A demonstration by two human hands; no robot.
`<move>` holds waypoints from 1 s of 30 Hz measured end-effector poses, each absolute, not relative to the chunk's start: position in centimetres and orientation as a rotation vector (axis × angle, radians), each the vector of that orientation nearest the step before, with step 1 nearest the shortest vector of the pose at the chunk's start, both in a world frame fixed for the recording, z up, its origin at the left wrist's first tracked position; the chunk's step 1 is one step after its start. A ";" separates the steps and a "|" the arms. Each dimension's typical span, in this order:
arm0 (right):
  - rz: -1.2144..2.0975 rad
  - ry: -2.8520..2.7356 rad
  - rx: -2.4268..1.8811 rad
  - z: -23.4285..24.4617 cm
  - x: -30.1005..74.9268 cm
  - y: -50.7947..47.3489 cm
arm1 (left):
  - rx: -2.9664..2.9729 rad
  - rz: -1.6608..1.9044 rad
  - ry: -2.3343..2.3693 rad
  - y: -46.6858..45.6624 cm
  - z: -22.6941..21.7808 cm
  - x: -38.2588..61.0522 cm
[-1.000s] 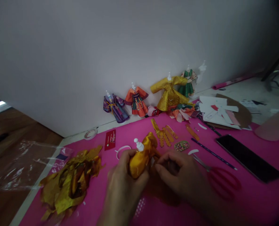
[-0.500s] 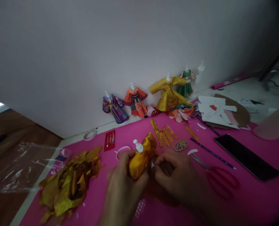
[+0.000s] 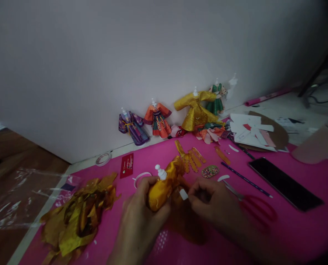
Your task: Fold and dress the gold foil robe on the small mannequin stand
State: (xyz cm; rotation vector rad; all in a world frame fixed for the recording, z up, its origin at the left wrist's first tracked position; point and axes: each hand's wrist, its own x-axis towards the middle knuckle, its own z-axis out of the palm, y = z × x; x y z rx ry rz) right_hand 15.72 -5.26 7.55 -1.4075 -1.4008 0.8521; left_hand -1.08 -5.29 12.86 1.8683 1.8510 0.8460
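Note:
My left hand (image 3: 142, 217) is wrapped round a small white doll form (image 3: 161, 173) dressed in shiny golden-yellow satin (image 3: 157, 197). The form's white neck sticks up above the thumb and fingers. To the right of it, my right hand (image 3: 212, 202) pinches the edge of a small white strip (image 3: 183, 194), which looks like a bit of tape or paper. A darker, sheer orange-brown skirt (image 3: 191, 224) hangs below, between both hands. The fingertips of my right hand are partly hidden.
Left lies a heap of gold fabric scraps (image 3: 78, 217) beside a clear plastic bag (image 3: 17, 198). Red-handled scissors (image 3: 259, 209), a pencil (image 3: 247, 179) and a black phone (image 3: 285, 184) lie right. Several dressed doll forms (image 3: 195, 110) lean on the wall behind a tape roll (image 3: 103, 159).
My right hand has drawn slightly right, away from the satin. The white strip, mostly covered before, now shows clearly beside its fingertips. My left hand keeps its hold on the doll form.

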 end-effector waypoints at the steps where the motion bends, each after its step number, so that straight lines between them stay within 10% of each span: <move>1: 0.889 -1.404 -1.422 7.5 15.9 -5.3 | 1.866 0.836 1.841 -5.2 12.8 -1.2; 18: 0.779 -1.527 -1.744 -1.5 24.0 -3.9 | 1.817 0.848 1.741 -4.3 11.3 -3.8; 30: 0.979 -1.654 -0.963 6.1 18.4 -2.2 | 1.851 0.884 1.624 -4.0 11.2 -3.5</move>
